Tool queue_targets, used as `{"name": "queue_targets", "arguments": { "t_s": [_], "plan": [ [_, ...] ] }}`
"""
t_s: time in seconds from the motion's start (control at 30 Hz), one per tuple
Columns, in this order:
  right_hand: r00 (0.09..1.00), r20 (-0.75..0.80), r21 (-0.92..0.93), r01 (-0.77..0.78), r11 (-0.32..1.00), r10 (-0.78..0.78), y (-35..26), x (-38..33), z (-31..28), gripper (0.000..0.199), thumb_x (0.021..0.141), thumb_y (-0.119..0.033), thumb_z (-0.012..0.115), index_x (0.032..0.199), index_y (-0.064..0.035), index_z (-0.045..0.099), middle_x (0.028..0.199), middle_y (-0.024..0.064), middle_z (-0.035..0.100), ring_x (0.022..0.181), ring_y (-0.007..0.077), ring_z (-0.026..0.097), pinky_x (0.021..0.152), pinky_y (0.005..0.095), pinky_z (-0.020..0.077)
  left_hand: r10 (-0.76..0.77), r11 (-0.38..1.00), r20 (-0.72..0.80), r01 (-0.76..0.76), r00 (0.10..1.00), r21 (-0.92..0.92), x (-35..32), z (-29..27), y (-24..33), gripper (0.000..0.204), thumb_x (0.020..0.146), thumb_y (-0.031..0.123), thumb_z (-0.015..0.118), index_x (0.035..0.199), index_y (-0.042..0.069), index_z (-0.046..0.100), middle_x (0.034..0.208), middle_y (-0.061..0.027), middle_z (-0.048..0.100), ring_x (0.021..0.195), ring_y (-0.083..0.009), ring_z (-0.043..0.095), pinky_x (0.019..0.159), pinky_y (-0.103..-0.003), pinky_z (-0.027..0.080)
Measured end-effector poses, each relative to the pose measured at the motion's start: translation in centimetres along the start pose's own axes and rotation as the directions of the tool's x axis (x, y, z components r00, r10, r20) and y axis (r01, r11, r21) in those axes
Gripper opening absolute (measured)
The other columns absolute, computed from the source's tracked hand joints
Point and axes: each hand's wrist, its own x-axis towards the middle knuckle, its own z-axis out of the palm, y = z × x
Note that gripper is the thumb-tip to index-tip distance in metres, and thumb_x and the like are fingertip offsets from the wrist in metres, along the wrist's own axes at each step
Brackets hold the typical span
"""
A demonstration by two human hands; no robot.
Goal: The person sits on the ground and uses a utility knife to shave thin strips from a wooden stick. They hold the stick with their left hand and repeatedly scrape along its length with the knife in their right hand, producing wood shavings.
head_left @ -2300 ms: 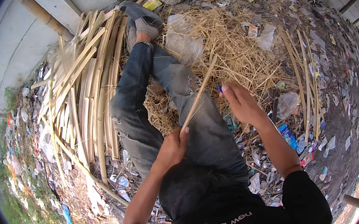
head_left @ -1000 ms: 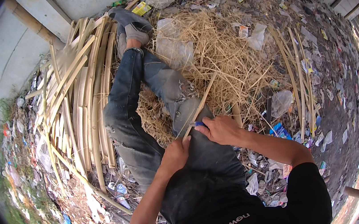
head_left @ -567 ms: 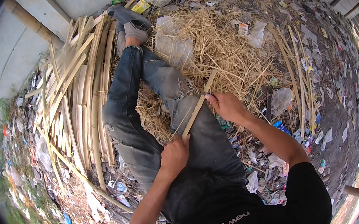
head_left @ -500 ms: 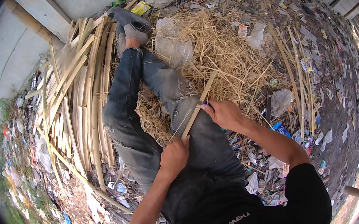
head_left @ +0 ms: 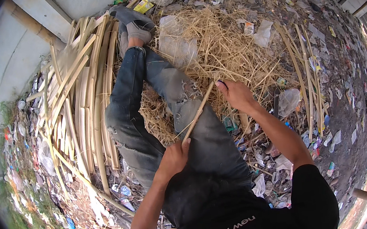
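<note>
My left hand [head_left: 174,157] is closed around the near end of a bamboo strip [head_left: 199,110]. The strip slants up and away to the right over my thigh, in torn dark jeans [head_left: 212,143]. At its far end my right hand [head_left: 237,95] is closed, thumb against the strip's tip. A small dark-blue thing [head_left: 221,82] shows by that thumb; the fingers hide most of it, so its kind cannot be made out. A thin sliver [head_left: 185,129] stands off the strip close to my left hand.
Many split bamboo strips [head_left: 93,107] lie stacked on the left. Pale shavings [head_left: 225,47] heap beyond my knees. Several longer strips [head_left: 306,81] rest on the litter-strewn ground [head_left: 343,72] at right. A pale wall [head_left: 87,2] stands at the back.
My right hand has slid up and away along the strip, from its middle to its far tip, with the dark-blue thing. My left hand has barely shifted.
</note>
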Motion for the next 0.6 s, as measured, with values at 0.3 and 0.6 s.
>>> {"name": "queue_targets", "arguments": {
  "t_s": [0.3,0.6],
  "plan": [
    [0.975,0.146,-0.144,0.187,0.972,-0.166,-3.1,-2.7,2.1,0.056,0.108,-0.054,0.052,0.090,-0.0023,0.067,0.063,0.0211,0.067,0.063,0.0438,0.070,0.059,0.0543,0.0554,-0.291,0.911,0.257,0.349,0.921,-0.219,2.5,-1.5,1.3,0.068,0.113,0.052,0.045,0.083,-0.004,0.067,0.067,-0.0156,0.063,0.070,-0.0285,0.067,0.071,-0.046,0.052],
    [0.984,0.120,-0.176,0.153,0.972,-0.133,-3.3,-0.7,3.0,0.057,0.109,-0.058,0.049,0.101,-0.0047,0.069,0.066,0.0212,0.068,0.066,0.0448,0.070,0.062,0.0545,0.0554,-0.284,0.887,0.288,0.365,0.914,-0.282,3.9,-1.1,-0.4,0.070,0.112,0.059,0.042,0.080,0.001,0.064,0.064,-0.0060,0.055,0.057,-0.0191,0.055,0.058,-0.037,0.047]
  ]
}}
